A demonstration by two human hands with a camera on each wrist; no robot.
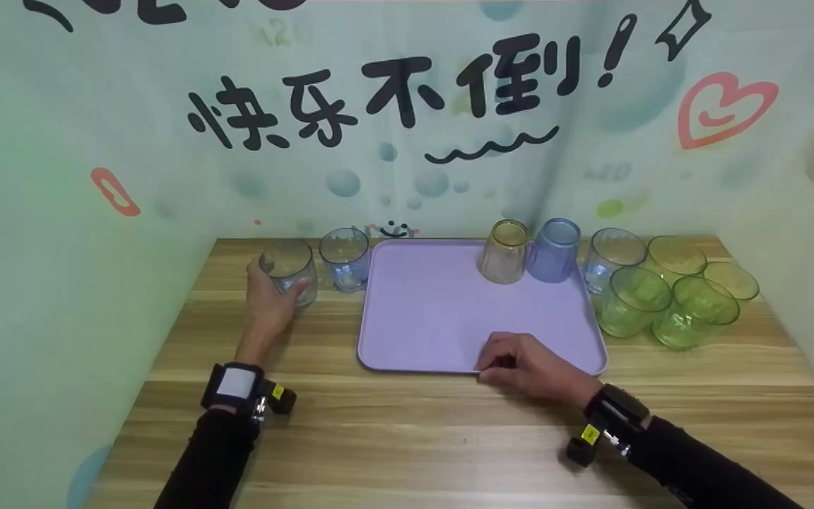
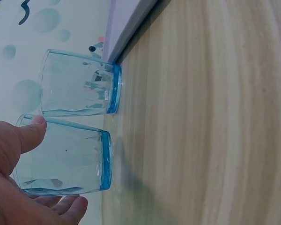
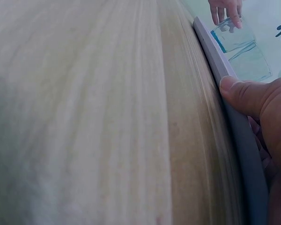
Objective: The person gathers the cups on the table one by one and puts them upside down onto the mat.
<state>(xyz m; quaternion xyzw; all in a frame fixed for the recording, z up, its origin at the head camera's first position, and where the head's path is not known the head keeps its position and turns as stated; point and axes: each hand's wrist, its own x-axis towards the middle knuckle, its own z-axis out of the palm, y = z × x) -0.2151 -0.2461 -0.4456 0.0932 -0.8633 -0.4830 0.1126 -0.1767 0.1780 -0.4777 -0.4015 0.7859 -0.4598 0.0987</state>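
At the left, my left hand (image 1: 270,297) holds a clear drinking glass (image 2: 65,159) with a bluish base, its thumb on one side and fingers round the other. I cannot tell whether its base touches the table. Beside it stands a similar bluish glass (image 1: 345,260), upright and close to the tray. My right hand (image 1: 531,364) pinches the front rim of the lilac tray (image 1: 421,304), thumb outside and fingers curled over the inside. On the tray's back right, an amber glass (image 1: 504,252) and a blue glass (image 1: 554,251) stand upside down.
Right of the tray, a clear bluish glass (image 1: 615,258) and several green glasses (image 1: 634,300) stand crowded together upright. The wood-grain table (image 1: 393,438) meets a printed curtain (image 1: 393,170) at the back.
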